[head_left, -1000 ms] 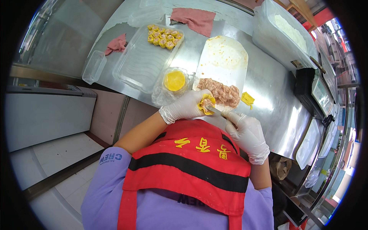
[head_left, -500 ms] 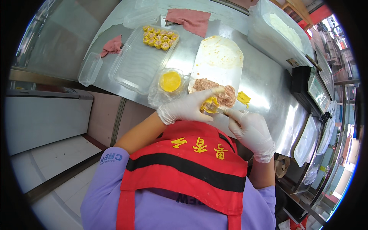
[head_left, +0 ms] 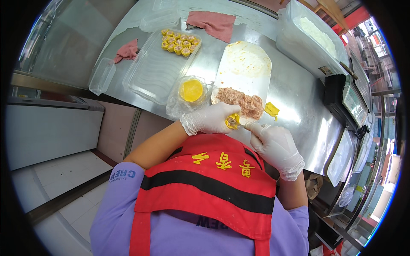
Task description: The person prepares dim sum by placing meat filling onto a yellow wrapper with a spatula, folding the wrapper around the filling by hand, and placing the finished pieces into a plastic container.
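Note:
Both my hands wear white gloves. Fingers of my left hand (head_left: 208,118) curl round a dumpling (head_left: 232,121) in a yellow wrapper, its meat filling showing at the open top. My right hand (head_left: 276,144) grips a thin metal spreader (head_left: 242,125), mostly hidden by the fingers, whose tip reaches the dumpling. Just beyond lies pinkish minced meat (head_left: 242,103) at the near end of a white tray (head_left: 245,59). A stack of round yellow wrappers (head_left: 191,90) sits in plastic film to the left. Folded yellow wrapper pieces (head_left: 271,110) lie right of the meat.
A clear plastic tray (head_left: 147,81) holds rows of dumplings (head_left: 181,42) at its far end. Pink cloths (head_left: 211,25) and a small clear container (head_left: 102,77) lie on the steel table (head_left: 294,85). At right stand a tub of white powder (head_left: 314,38) and a scale (head_left: 352,102).
My left fingers have closed more tightly round the dumpling, gathering its wrapper into a narrower cup, and drawn back from the meat. My right hand stays beside it with the spreader.

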### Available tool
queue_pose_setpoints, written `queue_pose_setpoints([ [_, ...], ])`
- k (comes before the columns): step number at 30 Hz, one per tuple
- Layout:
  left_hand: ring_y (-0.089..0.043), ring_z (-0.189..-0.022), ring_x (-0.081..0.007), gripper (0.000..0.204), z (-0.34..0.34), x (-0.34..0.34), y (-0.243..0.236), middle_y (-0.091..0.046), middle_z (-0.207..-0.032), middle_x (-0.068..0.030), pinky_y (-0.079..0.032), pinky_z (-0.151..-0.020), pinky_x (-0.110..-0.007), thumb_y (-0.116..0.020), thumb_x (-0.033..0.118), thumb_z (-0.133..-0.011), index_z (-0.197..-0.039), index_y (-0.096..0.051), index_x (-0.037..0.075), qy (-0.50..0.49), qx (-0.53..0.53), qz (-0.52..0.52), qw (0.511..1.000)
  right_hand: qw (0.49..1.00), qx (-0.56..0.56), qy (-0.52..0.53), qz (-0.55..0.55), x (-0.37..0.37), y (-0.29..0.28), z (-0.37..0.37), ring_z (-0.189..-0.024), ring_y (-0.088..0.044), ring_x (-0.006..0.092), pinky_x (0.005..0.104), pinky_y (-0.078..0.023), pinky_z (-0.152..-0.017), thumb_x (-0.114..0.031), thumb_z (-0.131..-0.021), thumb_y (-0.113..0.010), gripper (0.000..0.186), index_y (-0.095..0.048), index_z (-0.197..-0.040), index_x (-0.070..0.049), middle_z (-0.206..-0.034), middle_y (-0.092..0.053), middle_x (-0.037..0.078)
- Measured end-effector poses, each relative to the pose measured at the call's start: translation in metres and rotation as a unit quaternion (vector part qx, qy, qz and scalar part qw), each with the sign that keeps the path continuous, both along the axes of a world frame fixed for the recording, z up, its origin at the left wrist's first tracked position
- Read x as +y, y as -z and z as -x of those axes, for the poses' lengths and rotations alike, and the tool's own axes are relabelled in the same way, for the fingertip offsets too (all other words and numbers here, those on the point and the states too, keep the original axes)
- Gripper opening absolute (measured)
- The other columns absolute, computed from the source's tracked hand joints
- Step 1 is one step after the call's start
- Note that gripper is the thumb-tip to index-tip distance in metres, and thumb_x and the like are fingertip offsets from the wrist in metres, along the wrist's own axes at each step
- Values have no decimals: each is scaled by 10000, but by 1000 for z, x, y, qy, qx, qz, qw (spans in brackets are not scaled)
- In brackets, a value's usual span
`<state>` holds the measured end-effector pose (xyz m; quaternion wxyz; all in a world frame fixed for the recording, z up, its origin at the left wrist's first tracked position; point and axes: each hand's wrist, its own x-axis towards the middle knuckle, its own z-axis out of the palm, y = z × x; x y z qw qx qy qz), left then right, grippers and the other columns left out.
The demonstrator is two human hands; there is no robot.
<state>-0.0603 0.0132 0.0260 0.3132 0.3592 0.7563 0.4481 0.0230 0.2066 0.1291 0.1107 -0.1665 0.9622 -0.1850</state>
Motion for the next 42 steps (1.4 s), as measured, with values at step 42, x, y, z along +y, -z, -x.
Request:
queue_pose_setpoints([
  [42, -624, -836, -356, 202, 3, 8, -8, -637, -854, -177, -494, -729, -400, -691, 102, -741, -899, -586, 32, 92, 93, 96, 987, 999, -8, -34, -34, -2, 14, -4, -608, -614, 318, 425, -479, -554, -112, -841, -550, 305, -610, -1139, -142, -662, -597, 138],
])
